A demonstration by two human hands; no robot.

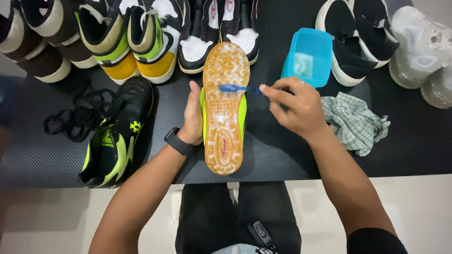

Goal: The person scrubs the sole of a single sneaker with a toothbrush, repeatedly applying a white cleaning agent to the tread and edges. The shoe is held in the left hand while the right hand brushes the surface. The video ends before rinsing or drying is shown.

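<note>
Left hand (192,117) grips the neon-green shoe (224,106) sole-up, steadying it; right hand (297,107) pinches a blue toothbrush (239,88) across the soapy sole.

A row of shoes (155,42) blocks the whole far edge of the tabletop (282,155), packed side to side with no gap to pass a hand through. The blue tub (308,56) stands just beyond the right hand (294,106), hemmed by the black slip-on (346,42), and the checked cloth (355,122) lies just right of that wrist. On the left, the black and lime boot (117,136) and a tangle of black laces (77,113) crowd the side. Bare tabletop shows between the boot and the upturned shoe (224,108), and at the near right corner.
</note>
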